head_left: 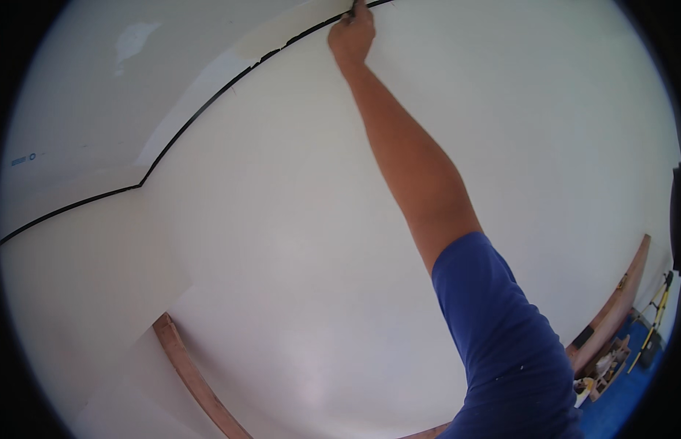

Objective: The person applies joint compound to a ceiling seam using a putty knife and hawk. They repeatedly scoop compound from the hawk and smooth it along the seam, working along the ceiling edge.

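My right hand (352,36), on a raised arm in a blue short sleeve, is closed round a small dark tool (355,10) at the top of the view, against a thin black strip or gap (311,33) between the white wall (274,219) and the white ceiling (113,95). The strip runs down-left to a corner and on along the left wall, with ragged bits near the upper middle. The tool's shape is mostly hidden by the fingers. My left hand is out of view.
Wooden boards (190,366) edge the lower wall at left and bottom. At right a long wooden board (615,311) leans upward, beside a wooden box (607,366) with items, a yellow-and-black long-legged item (659,314), a blue floor covering (604,417) and a dark object (677,216).
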Demonstrator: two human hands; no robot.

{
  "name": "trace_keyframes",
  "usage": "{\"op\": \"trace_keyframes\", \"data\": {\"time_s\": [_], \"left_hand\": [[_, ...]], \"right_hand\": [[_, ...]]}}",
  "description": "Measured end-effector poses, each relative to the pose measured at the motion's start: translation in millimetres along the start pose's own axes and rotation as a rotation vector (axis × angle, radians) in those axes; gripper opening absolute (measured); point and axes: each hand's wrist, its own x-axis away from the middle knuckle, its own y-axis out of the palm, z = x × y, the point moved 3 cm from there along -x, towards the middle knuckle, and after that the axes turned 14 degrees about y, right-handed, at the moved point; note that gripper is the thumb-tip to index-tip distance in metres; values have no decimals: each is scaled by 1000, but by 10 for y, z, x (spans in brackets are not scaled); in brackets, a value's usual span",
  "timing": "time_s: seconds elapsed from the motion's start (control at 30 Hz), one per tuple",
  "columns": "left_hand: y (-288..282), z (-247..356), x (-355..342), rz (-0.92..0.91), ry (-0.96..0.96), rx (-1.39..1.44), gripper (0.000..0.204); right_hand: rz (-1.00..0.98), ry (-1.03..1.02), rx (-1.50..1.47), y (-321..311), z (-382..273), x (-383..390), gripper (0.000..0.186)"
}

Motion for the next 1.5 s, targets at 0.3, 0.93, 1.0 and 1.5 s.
{"op": "trace_keyframes", "data": {"time_s": [0.3,0.93,1.0,1.5], "left_hand": [[-35,157,-22,-126,229,-319,15],[114,70,-70,-191,431,-731,20],[105,28,-63,-200,388,-734,18],[-51,-122,150,-167,331,-733,11]], "right_hand": [[36,-104,10,-329,-40,259,45],[40,-121,76,-614,83,-205,46],[70,-141,88,-593,104,-439,47],[-101,-66,-105,455,-318,1257,53]]}}
